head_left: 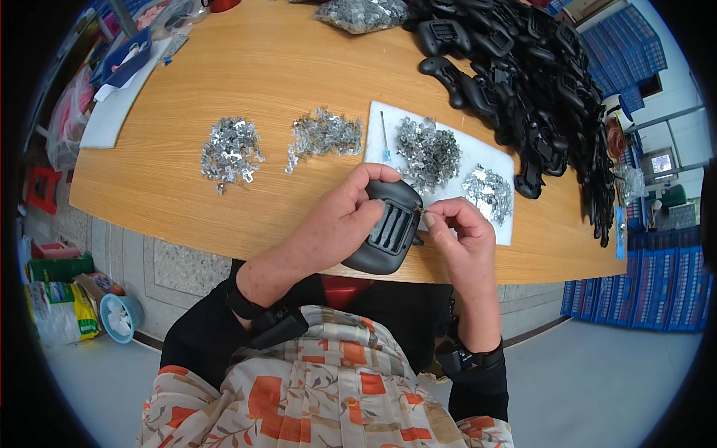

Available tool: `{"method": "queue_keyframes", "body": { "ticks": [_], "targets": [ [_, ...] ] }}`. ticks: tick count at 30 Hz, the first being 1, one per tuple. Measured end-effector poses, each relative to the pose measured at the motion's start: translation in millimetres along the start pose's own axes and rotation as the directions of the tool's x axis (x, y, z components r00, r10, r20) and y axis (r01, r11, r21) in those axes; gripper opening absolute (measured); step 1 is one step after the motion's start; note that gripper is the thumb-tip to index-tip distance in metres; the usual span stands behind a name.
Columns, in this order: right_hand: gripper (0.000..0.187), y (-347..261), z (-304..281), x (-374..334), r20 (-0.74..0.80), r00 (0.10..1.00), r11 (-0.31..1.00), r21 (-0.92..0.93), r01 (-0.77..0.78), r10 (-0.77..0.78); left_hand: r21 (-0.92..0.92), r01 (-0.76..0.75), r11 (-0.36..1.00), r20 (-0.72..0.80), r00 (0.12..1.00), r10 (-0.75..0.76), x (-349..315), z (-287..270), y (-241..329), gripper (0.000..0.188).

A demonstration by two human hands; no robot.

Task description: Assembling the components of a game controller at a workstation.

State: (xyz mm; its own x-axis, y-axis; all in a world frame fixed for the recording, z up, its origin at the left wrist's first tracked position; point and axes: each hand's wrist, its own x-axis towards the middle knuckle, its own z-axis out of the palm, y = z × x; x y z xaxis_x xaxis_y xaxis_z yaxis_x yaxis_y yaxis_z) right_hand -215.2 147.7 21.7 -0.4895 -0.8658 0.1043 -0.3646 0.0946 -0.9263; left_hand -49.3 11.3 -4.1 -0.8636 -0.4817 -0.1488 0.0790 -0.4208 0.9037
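The left hand (336,224) is curled around a black, rounded plastic housing (385,239), its thumb across the face and its index finger hooked over the far edge. The housing's ribbed oblong compartment (391,226) faces up beside that thumb. The right hand (469,235) has thumb and index fingertips nearly together at the housing's right edge; whether they hold a tiny piece I cannot tell.

Just beyond the fingers, a white foam sheet (478,153) bears a blue-handled screwdriver (385,138), a heap of silvery metal pieces (429,153) and a smaller silvery heap (489,194). Left of it, on the pale wooden table (276,67), are two more metal piles (231,149).

Farther from the fingers, a clear plastic bag (362,15) is full of metal pieces, near a mound of black controller-shaped parts (515,82). Well left of the fingers, a dark-blue tray (119,77) holds white items; low on the floor, a light-blue basket (137,312) contains crumpled white material.
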Motion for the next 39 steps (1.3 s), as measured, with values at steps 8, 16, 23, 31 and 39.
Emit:
{"method": "queue_keyframes", "body": {
  "ticks": [8, 16, 23, 31, 39],
  "targets": [
    [0.009, -5, 6, 2, 0.074, 0.989, 0.972, -0.186, 0.142, -0.130, 0.181, 0.013, 0.983, -0.009, 1.000, -0.012, 0, 3, 0, 0.044],
    [0.010, -1, 8, 1, 0.129, 0.977, 0.937, -0.288, 0.198, -0.167, 0.230, 0.041, 0.972, -0.023, 0.999, -0.037, -3, 3, 1, 0.044],
    [0.010, 4, 9, 0, 0.109, 0.990, 0.958, -0.260, 0.120, -0.094, 0.177, 0.075, 0.981, -0.028, 0.997, -0.071, -2, 7, 2, 0.043],
    [0.017, -8, 16, -6, 0.239, 0.920, 0.649, -0.653, 0.389, -0.311, 0.253, -0.026, 0.967, -0.025, 0.999, 0.033, 3, 5, -23, 0.036],
    [0.023, -7, 3, -21, 0.007, 0.973, 0.835, -0.513, 0.200, -0.230, 0.192, 0.033, 0.981, -0.029, 0.999, -0.028, 2, 5, -17, 0.034]
  ]
}}
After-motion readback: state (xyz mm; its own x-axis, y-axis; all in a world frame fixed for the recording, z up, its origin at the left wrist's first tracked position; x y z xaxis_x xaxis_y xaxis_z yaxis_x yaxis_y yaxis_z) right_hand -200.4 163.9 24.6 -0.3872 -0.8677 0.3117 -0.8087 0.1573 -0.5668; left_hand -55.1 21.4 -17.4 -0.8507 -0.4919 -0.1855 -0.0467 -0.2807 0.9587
